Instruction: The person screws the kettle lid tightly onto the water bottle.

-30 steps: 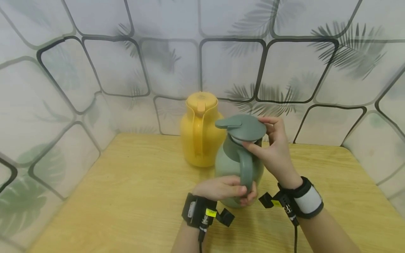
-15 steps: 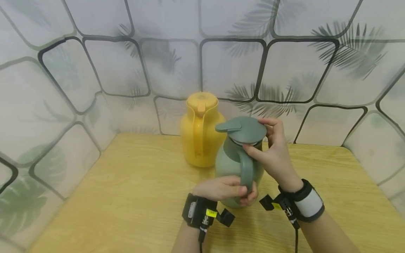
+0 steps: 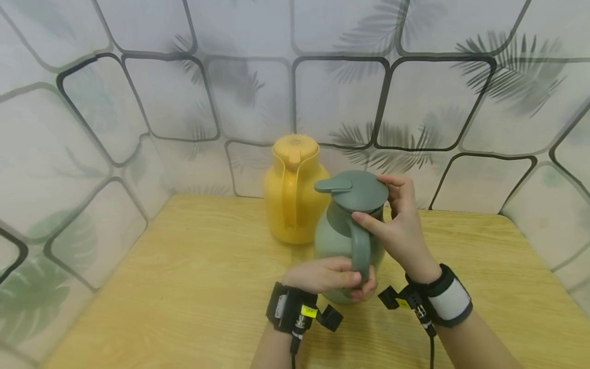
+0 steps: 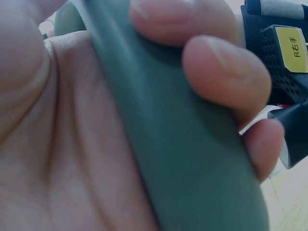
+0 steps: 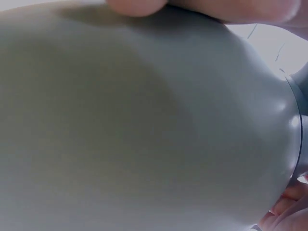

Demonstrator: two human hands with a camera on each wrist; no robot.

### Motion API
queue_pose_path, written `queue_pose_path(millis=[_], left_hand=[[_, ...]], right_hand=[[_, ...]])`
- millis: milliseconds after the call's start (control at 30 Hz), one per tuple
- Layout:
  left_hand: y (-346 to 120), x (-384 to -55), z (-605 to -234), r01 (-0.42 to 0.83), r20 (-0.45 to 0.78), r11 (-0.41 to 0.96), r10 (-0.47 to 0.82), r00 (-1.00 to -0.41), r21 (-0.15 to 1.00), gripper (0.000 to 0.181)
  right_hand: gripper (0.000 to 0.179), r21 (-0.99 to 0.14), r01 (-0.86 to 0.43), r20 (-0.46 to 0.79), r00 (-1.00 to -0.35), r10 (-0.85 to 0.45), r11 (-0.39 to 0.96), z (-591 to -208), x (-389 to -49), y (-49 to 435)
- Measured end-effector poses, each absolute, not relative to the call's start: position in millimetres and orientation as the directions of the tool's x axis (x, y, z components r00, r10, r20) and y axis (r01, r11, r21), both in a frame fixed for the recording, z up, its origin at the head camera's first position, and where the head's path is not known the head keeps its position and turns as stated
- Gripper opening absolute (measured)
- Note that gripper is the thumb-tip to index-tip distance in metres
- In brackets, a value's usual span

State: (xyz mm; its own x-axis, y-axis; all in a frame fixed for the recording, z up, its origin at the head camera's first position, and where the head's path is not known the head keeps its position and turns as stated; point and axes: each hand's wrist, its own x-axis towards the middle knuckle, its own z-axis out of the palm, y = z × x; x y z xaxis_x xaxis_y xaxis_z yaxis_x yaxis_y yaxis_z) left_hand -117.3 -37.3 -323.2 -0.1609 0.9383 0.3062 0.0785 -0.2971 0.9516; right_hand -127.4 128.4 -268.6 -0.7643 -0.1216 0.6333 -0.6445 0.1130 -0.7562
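A sage-green vacuum jug point(image 3: 333, 238) stands tilted slightly on the table, its round lid point(image 3: 366, 192) seated on the neck with the thumb lever pointing left. My left hand point(image 3: 318, 275) grips the lower part of the jug's handle point(image 3: 360, 251); in the left wrist view its fingers curl round the handle point(image 4: 183, 139). At the lid's right side, my right hand point(image 3: 402, 225) holds the rim, thumb near the top of the handle and fingers behind. The jug's wide body point(image 5: 144, 125) fills most of the right wrist view.
Just behind and left of the green jug stands a yellow vacuum jug point(image 3: 274, 210), its handle facing me. Both are on a light wooden table point(image 3: 198, 277). A wall covering point(image 3: 253, 97) with dark outlines and leaf prints encloses the back and sides.
The lid has sunk onto the green jug's neck under my right hand; the white band beneath it has gone from sight. My left hand stays on the handle.
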Motion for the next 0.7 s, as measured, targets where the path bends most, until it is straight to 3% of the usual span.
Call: queue_pose_path(millis=[400,700], left_hand=[[-38.1,-115.4,-320.5,0.08,0.305,-0.296,0.937,-0.168,0.952,0.068],[-38.0,-116.5,-322.4,0.081,0.308,-0.298,0.937,-0.167,0.951,0.069]], right_hand=[[0.054,-0.714,-0.7,0.694,-0.706,-0.138,-0.015,-271.4,-128.2,129.1],[0.056,-0.689,-0.724,0.724,-0.684,-0.096,-0.037,-272.1,-129.5,127.0]])
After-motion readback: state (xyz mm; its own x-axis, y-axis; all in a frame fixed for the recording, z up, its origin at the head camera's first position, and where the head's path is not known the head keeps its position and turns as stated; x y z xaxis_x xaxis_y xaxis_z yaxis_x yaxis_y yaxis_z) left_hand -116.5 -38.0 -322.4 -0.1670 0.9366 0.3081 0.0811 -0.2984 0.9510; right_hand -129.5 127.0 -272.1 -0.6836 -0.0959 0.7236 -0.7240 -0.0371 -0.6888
